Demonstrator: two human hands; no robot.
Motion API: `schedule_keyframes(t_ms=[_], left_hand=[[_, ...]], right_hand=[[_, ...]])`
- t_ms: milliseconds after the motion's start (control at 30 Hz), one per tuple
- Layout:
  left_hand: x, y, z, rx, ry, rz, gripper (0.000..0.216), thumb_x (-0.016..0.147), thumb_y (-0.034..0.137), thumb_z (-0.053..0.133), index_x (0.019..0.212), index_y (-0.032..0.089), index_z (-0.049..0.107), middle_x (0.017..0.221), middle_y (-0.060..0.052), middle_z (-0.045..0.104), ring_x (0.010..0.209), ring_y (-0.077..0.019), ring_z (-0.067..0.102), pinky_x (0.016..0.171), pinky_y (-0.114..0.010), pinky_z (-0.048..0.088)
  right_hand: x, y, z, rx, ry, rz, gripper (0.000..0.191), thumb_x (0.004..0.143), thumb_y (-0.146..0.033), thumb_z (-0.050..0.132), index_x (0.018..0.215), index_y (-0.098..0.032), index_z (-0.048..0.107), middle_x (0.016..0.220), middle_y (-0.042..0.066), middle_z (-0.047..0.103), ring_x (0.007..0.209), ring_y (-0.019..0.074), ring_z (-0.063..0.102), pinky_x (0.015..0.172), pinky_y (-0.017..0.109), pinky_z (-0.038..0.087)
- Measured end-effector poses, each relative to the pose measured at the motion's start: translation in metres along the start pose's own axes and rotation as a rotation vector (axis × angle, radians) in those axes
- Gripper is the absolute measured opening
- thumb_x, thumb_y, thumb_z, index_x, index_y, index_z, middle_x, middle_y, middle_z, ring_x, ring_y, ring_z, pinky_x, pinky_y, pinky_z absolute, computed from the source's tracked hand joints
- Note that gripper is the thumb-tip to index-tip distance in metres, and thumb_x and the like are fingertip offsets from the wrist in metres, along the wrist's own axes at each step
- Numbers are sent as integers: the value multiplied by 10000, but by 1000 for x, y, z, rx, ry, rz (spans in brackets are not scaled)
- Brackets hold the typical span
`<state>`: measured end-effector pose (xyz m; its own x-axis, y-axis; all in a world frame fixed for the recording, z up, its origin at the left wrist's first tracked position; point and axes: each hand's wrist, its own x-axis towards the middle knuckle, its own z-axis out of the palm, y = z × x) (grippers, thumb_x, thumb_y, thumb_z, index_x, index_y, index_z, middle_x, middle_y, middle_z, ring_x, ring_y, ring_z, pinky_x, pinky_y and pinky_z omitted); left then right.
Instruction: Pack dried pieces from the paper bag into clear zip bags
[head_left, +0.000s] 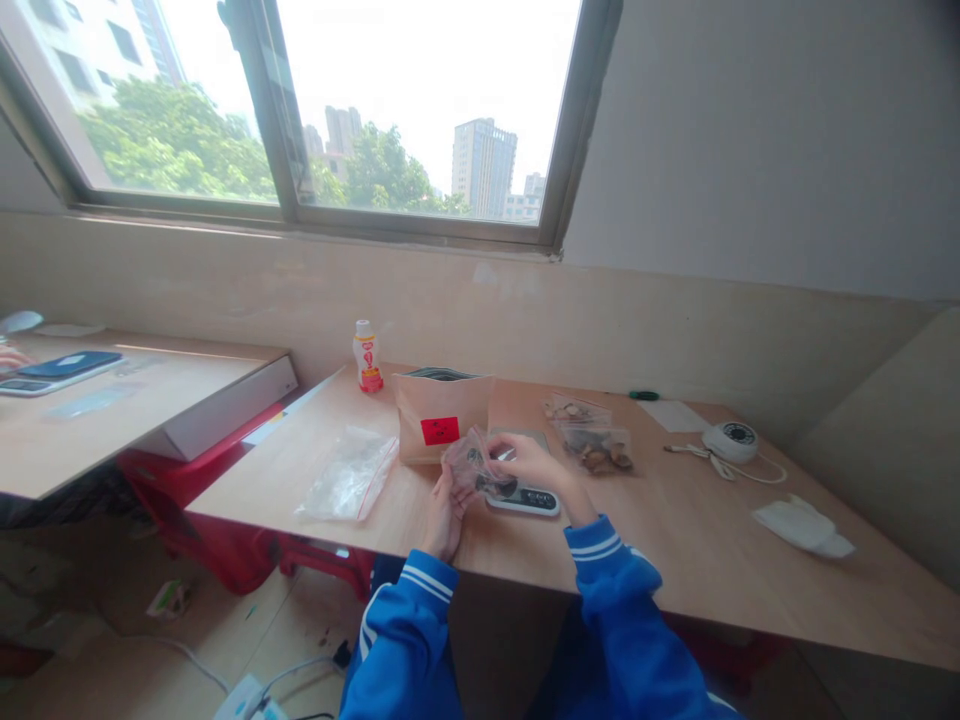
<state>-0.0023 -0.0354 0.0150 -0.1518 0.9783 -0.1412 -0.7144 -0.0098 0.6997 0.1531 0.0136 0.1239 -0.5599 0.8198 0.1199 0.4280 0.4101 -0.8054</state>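
A clear zip bag with a few dark pieces in it is held up above the table's front part. My left hand grips its lower left side. At its upper right edge my right hand is closed, fingers pinched by the bag's mouth; the fingertips are partly hidden. Below my right hand lies a digital scale, its button panel showing and its plate mostly covered. Just behind the bag stands an open brown paper pouch with a red label.
Two filled zip bags, one with dark brown pieces, lie right of the scale. Flat clear bags lie left. Further off are a white bottle, a small white fan, a crumpled tissue and a green-handled tool.
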Motion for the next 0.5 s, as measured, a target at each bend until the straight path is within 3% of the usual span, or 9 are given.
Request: schedule_keyframes(t_ms=[133,333,500], left_hand=[[0,3,0,-53,-21,-12,503,819,524,579,1199,194,582,1081,-95,697,1001,-224,638,805,-309,497],[-3,8,4,-69,-45,-77,540,841,521,550,1261,182,544,1122,-96,669,980,-184,627,808,-277,491],[-10,8,12,-88,-249,-87,508,852,509,535,1247,191,575,1223,-107,629,1124,-241,573,901,-349,471]], right_hand=[[3,3,3,27,47,-7,174,741,-208,643,902,-153,679,908,65,703,837,192,645,756,297,490],[7,-3,7,91,138,-45,163,737,-172,604,870,-150,695,891,64,712,824,189,648,759,304,492],[7,-9,9,43,194,-96,154,753,-153,566,823,-165,703,859,49,715,807,175,651,751,287,493]])
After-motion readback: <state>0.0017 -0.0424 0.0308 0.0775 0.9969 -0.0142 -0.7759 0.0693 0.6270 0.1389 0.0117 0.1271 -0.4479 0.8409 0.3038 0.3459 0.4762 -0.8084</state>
